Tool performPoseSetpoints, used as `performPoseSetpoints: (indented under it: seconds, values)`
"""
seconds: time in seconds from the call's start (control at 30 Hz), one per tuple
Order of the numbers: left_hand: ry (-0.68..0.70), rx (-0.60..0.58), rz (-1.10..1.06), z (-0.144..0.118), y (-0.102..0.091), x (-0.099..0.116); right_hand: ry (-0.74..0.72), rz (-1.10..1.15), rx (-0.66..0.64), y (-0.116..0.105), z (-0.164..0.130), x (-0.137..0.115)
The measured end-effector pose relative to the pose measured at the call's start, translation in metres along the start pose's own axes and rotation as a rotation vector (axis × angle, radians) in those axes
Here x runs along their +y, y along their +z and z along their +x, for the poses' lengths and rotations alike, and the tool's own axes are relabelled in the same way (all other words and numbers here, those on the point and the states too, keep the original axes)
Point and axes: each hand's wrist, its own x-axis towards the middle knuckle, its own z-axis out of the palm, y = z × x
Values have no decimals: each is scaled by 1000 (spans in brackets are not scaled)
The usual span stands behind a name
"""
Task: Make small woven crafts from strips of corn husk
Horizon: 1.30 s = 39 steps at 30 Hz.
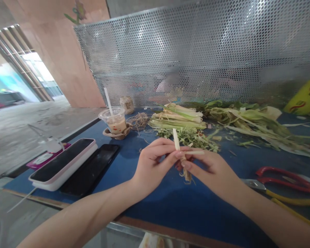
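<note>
Between my two hands, over the front of the blue table (pixel 155 206), is a small bundle of pale plant strips (pixel 176 139) with twine-like fibre around its lower end. My left hand (pixel 156 158) pinches the bundle between thumb and fingers near its middle. From the other side, my right hand (pixel 205 165) pinches it just below, thumb on the wrapped part. One strip points up, and another pale strip (pixel 196 152) lies sideways across my right fingers. Frayed ends hang beneath. Some fingertips are hidden behind the bundle.
Stacked pale green husks (pixel 177 119), shredded greens (pixel 188 136) and loose leaves (pixel 248 120) lie behind my hands. Tangled twine (pixel 138 121) and an iced drink (pixel 115 122) stand left, beside a black phone (pixel 90 170) and white case (pixel 64 163). Red-handled scissors (pixel 286 179) and yellow-handled pliers (pixel 289 199) lie right.
</note>
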Motion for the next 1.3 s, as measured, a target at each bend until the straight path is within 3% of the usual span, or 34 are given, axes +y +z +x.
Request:
performPoseSetpoints:
  seconds: [0.2, 0.43, 0.7, 0.83, 1.13, 1.3]
  values:
    - [-44, -45, -22, -1, 0, -2, 144, 20, 67, 1, 1, -1]
    - [-114, 20, -6, 1, 3, 3, -72, -124, 159, 4, -2, 4]
    - [-127, -37, -104, 2, 1, -6, -34, -191, 139, 3, 0, 7]
    - [-174, -31, -80, 3, 4, -9, -112, -226, 152, 3, 1, 13]
    - [-437, -21, -301, 7, 6, -15, 89, -146, 0, 5, 6, 15]
    - [-541, -14, -425, 8, 8, -19, 89, -127, 34, 8, 7, 20]
